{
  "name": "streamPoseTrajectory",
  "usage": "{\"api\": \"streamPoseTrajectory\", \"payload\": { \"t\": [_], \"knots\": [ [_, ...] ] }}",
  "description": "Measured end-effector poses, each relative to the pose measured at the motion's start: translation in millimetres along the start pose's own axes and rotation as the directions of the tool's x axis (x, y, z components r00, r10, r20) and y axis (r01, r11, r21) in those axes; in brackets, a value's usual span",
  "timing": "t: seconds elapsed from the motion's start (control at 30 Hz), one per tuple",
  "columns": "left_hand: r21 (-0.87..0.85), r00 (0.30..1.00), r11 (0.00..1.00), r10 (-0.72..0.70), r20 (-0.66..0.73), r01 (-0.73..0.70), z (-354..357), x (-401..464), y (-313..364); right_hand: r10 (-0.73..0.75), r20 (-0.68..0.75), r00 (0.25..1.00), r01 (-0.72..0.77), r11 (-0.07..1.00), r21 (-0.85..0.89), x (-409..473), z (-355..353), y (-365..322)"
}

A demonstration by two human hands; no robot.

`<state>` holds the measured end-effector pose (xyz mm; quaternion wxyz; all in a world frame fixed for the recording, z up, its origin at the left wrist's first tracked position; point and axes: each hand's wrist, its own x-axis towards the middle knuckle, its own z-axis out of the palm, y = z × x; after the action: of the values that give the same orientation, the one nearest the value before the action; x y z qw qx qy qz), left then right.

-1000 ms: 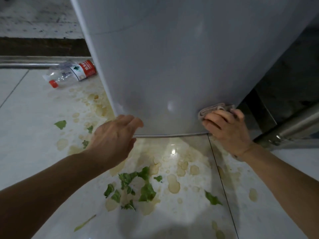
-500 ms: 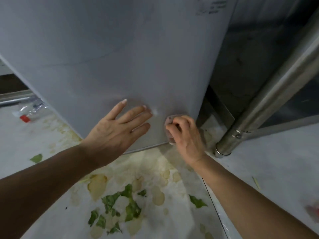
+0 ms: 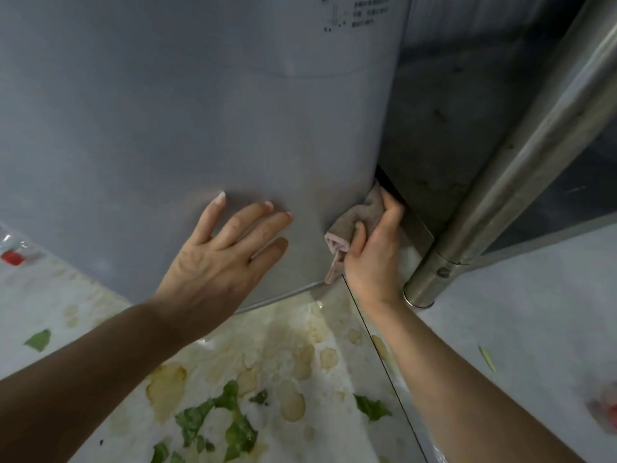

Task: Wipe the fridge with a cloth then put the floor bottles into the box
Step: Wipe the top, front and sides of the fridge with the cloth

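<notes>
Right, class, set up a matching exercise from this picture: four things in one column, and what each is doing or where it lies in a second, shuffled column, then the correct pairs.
Column 1
1. left hand
2. right hand
3. cloth
4. green leaf scraps

Column 2
A. bunched against the lower right corner of the fridge
B. lying on the stained floor
C. pressed flat on the fridge front, fingers spread
D. gripping the cloth

Pairs: 1-C, 2-D, 3-A, 4-B
</notes>
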<state>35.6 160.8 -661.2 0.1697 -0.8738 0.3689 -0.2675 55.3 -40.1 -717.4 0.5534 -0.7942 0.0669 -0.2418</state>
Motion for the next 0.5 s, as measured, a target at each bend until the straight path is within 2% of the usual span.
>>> {"api": "streamPoseTrajectory", "payload": {
  "t": [0.13, 0.2, 0.33, 0.4, 0.47, 0.5],
  "knots": [
    [0.016, 1.0, 1.0, -0.005, 0.012, 0.005, 7, -4, 1, 0.116, 0.061, 0.991, -0.116, 0.993, -0.005, -13, 11, 30],
    [0.02, 0.999, 1.0, -0.011, 0.032, 0.01, 6, -4, 3, 0.244, 0.115, 0.963, -0.243, 0.97, -0.022, -19, 14, 46],
    [0.001, 0.996, 0.999, 0.053, 0.066, -0.053, 3, -10, 11, 0.418, 0.152, 0.896, -0.388, 0.902, -0.192, -13, 14, 67],
    [-0.025, 0.982, 0.993, 0.121, 0.142, -0.119, 1, -14, 16, 0.473, 0.117, 0.873, -0.439, 0.868, -0.23, -6, 15, 63],
    [-0.029, 0.966, 0.989, 0.146, 0.213, -0.143, -4, -20, 16, 0.493, 0.007, 0.87, -0.482, 0.854, -0.197, -9, 23, 56],
    [-0.011, 0.968, 0.989, 0.148, 0.204, -0.149, -5, -22, 16, 0.492, -0.052, 0.869, -0.494, 0.853, -0.168, -12, 27, 51]
  ]
}}
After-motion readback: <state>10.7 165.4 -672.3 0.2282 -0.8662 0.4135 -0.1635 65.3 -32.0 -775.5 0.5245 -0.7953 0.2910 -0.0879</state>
